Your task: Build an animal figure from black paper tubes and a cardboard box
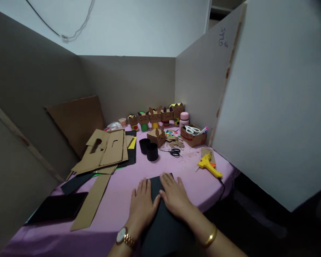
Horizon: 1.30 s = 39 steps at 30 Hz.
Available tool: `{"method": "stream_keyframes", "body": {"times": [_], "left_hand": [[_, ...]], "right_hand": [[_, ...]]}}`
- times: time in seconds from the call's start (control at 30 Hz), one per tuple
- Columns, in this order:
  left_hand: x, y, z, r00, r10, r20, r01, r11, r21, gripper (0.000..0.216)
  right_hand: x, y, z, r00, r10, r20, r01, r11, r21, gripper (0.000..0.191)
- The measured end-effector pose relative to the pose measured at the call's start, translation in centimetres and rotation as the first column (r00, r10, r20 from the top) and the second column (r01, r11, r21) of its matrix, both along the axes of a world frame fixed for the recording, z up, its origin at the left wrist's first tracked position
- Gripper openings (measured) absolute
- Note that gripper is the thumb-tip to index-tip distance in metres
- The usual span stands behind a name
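The left hand [142, 204] lay palm down and spread out, clasping nothing, across the left edge of a black sheet [164, 233]. The right hand [175, 195] was just as flat and loose on the sheet's right side, the two thumbs close together. The sheet lay between the wearer's forearms, its far end on the pink tablecloth [140, 175] and its near end towards the body. A watch [121, 235] circled the left wrist, a gold bangle [210, 236] the right forearm.

Beyond the fingertips I saw two black rings [152, 152] standing side by side, with black-handled scissors [174, 152] near them and an eared cardboard head [156, 137] just behind. To the right, a yellow glue gun [208, 165] lay partly over a scrap of cardboard [213, 157]. To the left were a long cardboard strip [93, 203], a dark flat slab [59, 207] and a heap of cut cardboard [107, 148].

Further back, white-handled scissors [192, 130] poked out of a brown box [192, 140], a pink bottle [184, 119] stood behind it, and a row of eared figures [155, 117] lined up before the grey partition [128, 80]
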<state>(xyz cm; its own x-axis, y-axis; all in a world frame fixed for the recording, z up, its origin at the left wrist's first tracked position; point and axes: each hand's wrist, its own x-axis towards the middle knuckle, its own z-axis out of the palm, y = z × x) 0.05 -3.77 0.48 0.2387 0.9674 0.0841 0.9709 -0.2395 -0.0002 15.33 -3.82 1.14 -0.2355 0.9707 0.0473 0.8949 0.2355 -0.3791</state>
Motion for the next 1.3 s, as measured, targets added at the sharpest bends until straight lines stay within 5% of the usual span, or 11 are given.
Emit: {"method": "stream_keyframes", "body": {"times": [0.27, 0.47, 0.67, 0.8, 0.9, 1.07, 1.3], "left_hand": [[-0.8, 0.2, 0.2, 1.0, 0.011, -0.013, -0.011, 1.0, -0.011, 0.066], [-2.8, -0.2, 1.1, 0.978, 0.201, -0.049, -0.195, 0.976, 0.096, 0.057], [0.3, -1.0, 0.8, 0.992, -0.114, -0.047, 0.116, 0.992, 0.046, 0.062], [1.0, -1.1, 0.2, 0.985, -0.171, -0.008, 0.171, 0.985, 0.0, 0.066], [0.8, -0.9, 0.1, 0.986, -0.167, 0.014, 0.167, 0.986, -0.003, 0.062], [0.9, -0.7, 0.0, 0.986, -0.167, 0.026, 0.167, 0.986, -0.006, 0.058], [0.9, -1.2, 0.2, 0.986, -0.157, 0.046, 0.159, 0.987, -0.023, 0.058]], "right_hand": [[2.5, 0.7, -0.4, 1.0, -0.006, -0.006, 0.005, 0.999, -0.034, 0.068], [3.1, 0.7, -0.6, 1.0, -0.008, -0.015, 0.008, 1.0, -0.022, 0.068], [2.7, 0.6, -0.6, 1.0, -0.017, -0.016, 0.017, 1.0, 0.012, 0.066], [3.7, 0.4, 0.0, 0.999, -0.04, 0.007, 0.039, 0.998, 0.048, 0.057], [6.6, 0.8, 0.9, 0.982, -0.185, 0.023, 0.182, 0.978, 0.1, 0.041], [13.4, 2.3, 1.6, 0.846, -0.53, 0.056, 0.517, 0.842, 0.155, 0.051], [16.4, 3.9, 0.0, 0.785, -0.615, 0.076, 0.605, 0.787, 0.125, 0.031]]}}
